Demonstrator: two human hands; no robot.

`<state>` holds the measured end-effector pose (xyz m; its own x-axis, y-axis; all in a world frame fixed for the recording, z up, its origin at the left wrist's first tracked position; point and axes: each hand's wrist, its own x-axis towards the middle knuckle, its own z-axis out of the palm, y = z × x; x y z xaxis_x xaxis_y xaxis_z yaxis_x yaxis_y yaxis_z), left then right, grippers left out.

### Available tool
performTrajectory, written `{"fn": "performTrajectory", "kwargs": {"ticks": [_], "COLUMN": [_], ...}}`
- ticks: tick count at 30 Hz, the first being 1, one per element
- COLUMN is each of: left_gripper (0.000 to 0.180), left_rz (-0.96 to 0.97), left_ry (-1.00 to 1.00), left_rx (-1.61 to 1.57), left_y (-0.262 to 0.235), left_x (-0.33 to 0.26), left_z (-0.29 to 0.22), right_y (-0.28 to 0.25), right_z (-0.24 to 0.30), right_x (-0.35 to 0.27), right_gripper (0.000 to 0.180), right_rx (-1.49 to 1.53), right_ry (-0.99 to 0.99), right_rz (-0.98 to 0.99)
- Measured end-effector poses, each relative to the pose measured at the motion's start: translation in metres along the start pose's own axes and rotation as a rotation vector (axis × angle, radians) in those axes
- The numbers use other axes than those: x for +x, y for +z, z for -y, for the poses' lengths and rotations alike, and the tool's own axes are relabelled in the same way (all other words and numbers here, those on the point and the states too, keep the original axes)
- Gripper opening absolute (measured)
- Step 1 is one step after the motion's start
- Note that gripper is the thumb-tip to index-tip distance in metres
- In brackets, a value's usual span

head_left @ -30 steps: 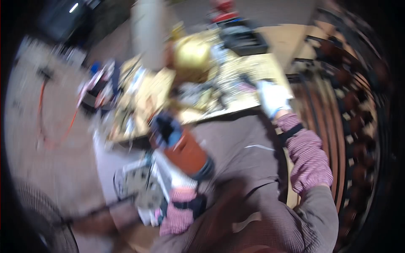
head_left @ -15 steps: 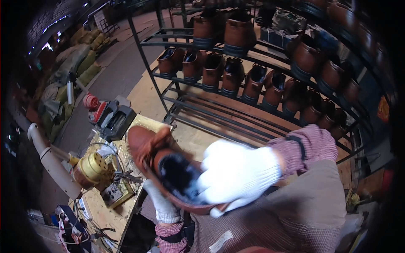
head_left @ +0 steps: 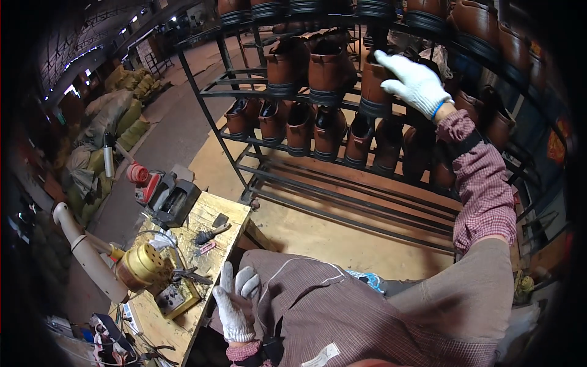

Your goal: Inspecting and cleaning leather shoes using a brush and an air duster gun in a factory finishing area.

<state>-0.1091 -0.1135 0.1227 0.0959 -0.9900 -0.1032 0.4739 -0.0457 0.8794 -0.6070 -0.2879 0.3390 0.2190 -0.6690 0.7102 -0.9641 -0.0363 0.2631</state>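
Both my hands wear white knitted gloves. My right hand (head_left: 419, 82) is stretched out to the rack, its fingers spread at the upper right side of a brown leather shoe (head_left: 374, 88) on the middle tier. Whether the fingertips still touch the shoe is hard to tell. To its left on the same tier stand a brown shoe (head_left: 330, 70) and another brown shoe (head_left: 287, 66), heels toward me. My left hand (head_left: 235, 306) is by my apron (head_left: 342, 300) beside the bench, fingers apart and holding nothing.
A black metal rack (head_left: 214, 92) carries several brown shoes on its tiers. On the wooden bench (head_left: 229, 211) at left are a yellow perforated metal device (head_left: 147, 266), pliers (head_left: 192, 275) and a black tool base (head_left: 174, 202). Filled sacks (head_left: 110, 116) are piled far left.
The shoe held before my body now stands on the rack's middle tier. My right hand has moved up and away to it, and my left hand has let go of the shoe.
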Motion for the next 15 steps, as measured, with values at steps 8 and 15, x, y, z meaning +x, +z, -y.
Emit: {"fn": "performTrajectory", "kwargs": {"ticks": [8, 15], "left_gripper": [0.083, 0.079], "left_rz": [-0.195, -0.097], "left_ry": [-0.056, -0.074], "left_rx": [-0.283, -0.16], "left_y": [-0.056, -0.043], "left_x": [-0.007, -0.017], "left_z": [0.027, 0.038], "right_y": [-0.033, -0.1], "right_z": [-0.036, 0.203], "right_x": [-0.036, -0.053], "right_gripper": [0.051, 0.032], "right_rx": [0.088, 0.346], "right_ry": [0.465, -0.226], "right_rz": [0.246, 0.35]}}
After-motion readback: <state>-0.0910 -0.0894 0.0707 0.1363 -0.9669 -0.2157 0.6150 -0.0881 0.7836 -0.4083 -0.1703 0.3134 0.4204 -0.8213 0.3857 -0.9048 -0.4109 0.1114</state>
